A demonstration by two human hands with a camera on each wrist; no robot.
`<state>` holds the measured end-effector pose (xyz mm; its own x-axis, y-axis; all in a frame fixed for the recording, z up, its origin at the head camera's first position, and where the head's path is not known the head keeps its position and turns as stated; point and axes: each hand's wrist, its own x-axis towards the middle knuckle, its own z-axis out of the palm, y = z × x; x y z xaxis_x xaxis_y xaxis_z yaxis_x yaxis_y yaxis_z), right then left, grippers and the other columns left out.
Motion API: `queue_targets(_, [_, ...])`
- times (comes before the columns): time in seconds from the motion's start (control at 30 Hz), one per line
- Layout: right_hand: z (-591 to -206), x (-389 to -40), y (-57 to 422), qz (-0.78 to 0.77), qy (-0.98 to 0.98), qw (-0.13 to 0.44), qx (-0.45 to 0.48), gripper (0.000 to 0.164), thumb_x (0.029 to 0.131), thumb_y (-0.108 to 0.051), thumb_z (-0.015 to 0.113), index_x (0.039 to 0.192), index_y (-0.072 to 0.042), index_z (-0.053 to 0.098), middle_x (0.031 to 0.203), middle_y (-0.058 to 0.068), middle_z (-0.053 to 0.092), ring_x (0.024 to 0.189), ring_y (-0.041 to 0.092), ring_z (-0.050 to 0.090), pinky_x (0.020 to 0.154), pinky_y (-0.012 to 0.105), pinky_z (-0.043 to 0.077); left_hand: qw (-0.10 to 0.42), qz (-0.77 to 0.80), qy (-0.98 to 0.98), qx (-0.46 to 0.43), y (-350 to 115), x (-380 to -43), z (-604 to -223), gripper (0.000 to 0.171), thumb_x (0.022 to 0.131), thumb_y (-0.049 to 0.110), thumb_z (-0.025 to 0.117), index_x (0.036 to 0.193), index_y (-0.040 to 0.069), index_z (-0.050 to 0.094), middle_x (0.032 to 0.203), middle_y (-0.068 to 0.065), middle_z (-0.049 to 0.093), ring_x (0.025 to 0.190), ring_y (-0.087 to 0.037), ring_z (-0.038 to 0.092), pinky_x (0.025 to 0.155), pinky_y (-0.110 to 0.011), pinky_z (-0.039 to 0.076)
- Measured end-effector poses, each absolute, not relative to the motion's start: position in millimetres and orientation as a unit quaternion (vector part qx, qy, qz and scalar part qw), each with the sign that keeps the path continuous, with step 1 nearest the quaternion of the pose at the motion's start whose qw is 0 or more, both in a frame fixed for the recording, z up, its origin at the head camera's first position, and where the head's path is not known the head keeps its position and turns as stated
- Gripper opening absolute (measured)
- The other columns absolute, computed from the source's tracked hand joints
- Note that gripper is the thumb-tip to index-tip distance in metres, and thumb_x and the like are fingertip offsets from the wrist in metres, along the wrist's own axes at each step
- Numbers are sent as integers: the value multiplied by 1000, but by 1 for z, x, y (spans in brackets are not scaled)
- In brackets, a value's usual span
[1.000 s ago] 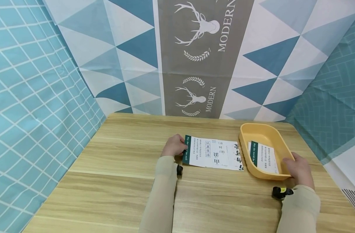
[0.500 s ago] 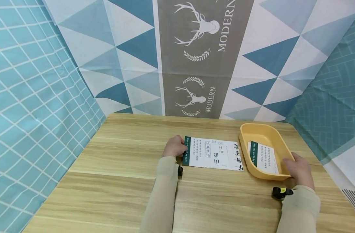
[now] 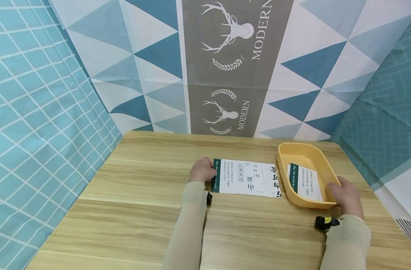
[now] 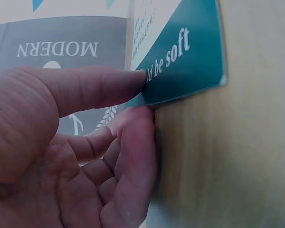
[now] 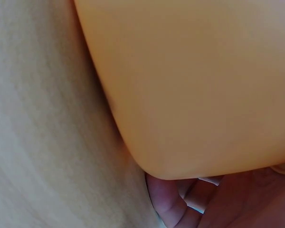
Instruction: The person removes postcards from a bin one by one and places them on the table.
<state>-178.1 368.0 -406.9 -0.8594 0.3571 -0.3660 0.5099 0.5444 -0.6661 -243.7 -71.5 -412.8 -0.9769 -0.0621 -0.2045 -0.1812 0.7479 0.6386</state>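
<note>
My left hand (image 3: 203, 170) pinches the left edge of a white printed card (image 3: 227, 176) with a dark green band. In the left wrist view the thumb lies on top of the green band (image 4: 194, 57) and the curled fingers are under the card's edge. This card is the leftmost in a row of white cards (image 3: 259, 180) with black characters; they seem to overlap. At the right, my right hand (image 3: 347, 197) grips the near right corner of a yellow plastic tray (image 3: 303, 155), thumb over the rim. The right wrist view shows fingers against the tray's outer wall (image 5: 194, 95).
Inside the tray lies another green-banded card (image 3: 308, 183), with a white edge showing beneath it. The wooden table (image 3: 141, 225) meets a patterned cloth backdrop (image 3: 222, 75) at the back. Blue tiled cloth (image 3: 40, 112) hangs at the left.
My left hand has shifted very slightly toward me, and the green-banded card's left end with it. The right hand and tray stay where they were.
</note>
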Motion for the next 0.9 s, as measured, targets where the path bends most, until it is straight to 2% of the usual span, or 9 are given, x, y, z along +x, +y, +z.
queue_targets(0.47, [-406,-178,366,-420,867,93,253,67,105,-29,32,160,1,6,156,39,23,122,49,41,105,64,40,79,321,941,-72,-69,-245,-416,22,87,14,72,108,7,66,98,-10,70,76,-24,62,60,-31,45])
queue_targets(0.67, [-407,-179,368,-408,875,85,246,69,105,-30,33,160,1,6,157,41,20,128,52,40,109,65,37,78,316,944,-59,-72,-246,-416,25,88,18,73,111,8,68,105,-10,72,80,-23,61,64,-32,45])
queue_targets(0.9, [-407,-179,367,-406,876,85,246,68,105,-30,32,160,1,6,156,41,21,128,52,40,109,65,37,86,349,932,-53,-77,-247,-415,29,89,19,73,114,6,67,110,-11,70,82,-24,61,66,-31,48])
